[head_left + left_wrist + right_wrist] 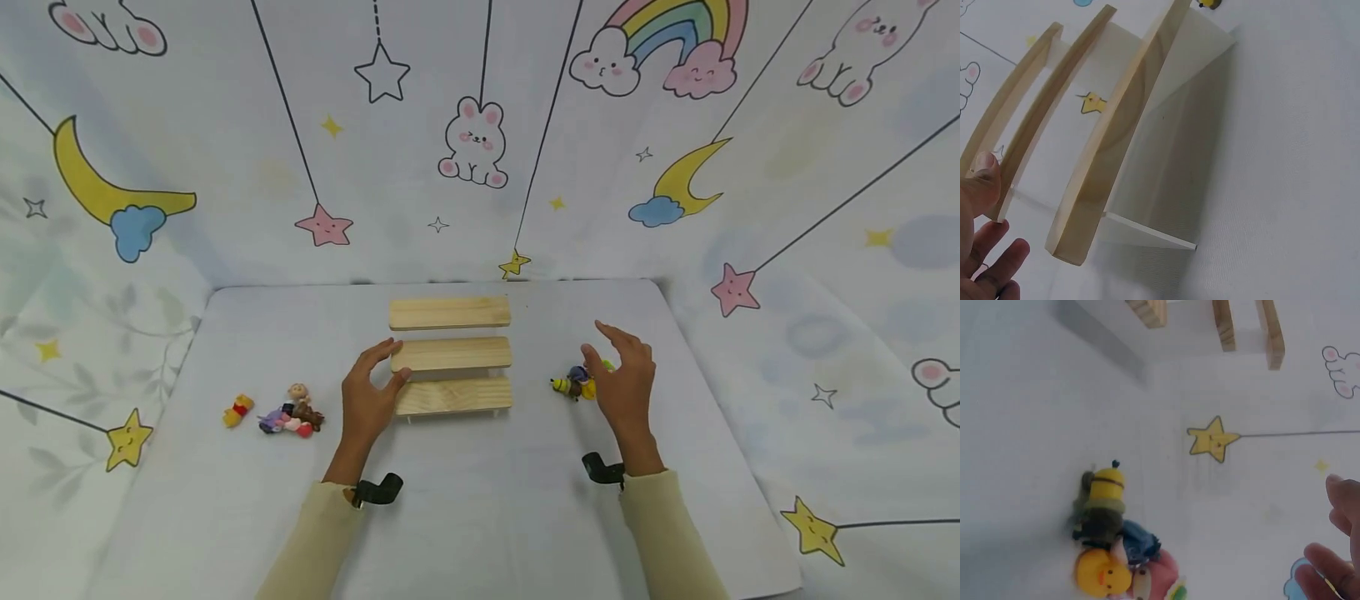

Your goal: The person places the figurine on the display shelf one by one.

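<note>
A three-tier wooden display shelf [450,354] with pale planks on thin white side supports stands mid-table. My left hand [367,402] is at its left end, thumb and fingers pinching the end of the middle plank [1041,122]. My right hand [628,385] hovers with fingers spread, holding nothing. Below and beside it lies a cluster of small toy figures [574,383], partly hidden by the hand in the head view. From the right wrist, a minion figure [1102,503], a yellow duck-like figure [1102,573], a blue figure [1139,542] and a pink one [1163,572] show.
Left of the shelf lie a yellow-and-red bear figure [238,411] and a pile of small figures [292,412]. The white table [480,517] meets a printed cloth backdrop [420,167] at its back edge.
</note>
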Demonstrator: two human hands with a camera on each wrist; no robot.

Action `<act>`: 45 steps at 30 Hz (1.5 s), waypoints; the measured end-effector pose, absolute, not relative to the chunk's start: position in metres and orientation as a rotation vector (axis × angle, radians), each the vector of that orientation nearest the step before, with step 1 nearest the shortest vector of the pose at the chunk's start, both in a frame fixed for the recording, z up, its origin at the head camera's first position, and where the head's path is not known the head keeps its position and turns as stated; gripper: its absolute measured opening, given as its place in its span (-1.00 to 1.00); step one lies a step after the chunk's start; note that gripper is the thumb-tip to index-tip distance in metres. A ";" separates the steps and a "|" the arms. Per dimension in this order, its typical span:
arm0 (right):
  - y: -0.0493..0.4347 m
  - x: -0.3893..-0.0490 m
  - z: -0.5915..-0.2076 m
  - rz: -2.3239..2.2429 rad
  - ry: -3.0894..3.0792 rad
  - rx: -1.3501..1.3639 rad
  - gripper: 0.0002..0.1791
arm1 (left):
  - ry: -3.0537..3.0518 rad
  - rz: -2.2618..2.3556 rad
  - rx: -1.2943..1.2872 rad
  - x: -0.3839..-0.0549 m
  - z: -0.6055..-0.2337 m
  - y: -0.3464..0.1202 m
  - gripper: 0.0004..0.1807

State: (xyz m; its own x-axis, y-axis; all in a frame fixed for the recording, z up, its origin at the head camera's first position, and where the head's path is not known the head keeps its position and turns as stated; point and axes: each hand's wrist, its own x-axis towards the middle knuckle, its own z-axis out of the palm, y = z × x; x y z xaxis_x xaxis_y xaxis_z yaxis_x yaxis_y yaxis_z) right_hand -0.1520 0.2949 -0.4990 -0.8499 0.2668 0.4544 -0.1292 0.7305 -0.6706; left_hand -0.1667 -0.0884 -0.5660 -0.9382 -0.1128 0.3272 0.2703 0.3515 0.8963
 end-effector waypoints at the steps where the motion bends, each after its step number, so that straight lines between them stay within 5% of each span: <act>1: 0.299 -0.152 -0.502 0.978 -2.403 -0.111 -0.50 | -2.287 -1.623 -0.151 -0.168 -0.567 -0.089 -0.44; 18: 0.351 -0.150 -0.550 1.040 -2.736 -0.320 -0.45 | -2.297 -1.706 -0.191 -0.176 -0.576 -0.092 -0.45; 45: 0.353 -0.167 -0.572 1.083 -2.709 -0.337 -0.56 | -2.263 -1.725 -0.190 -0.175 -0.577 -0.092 -0.46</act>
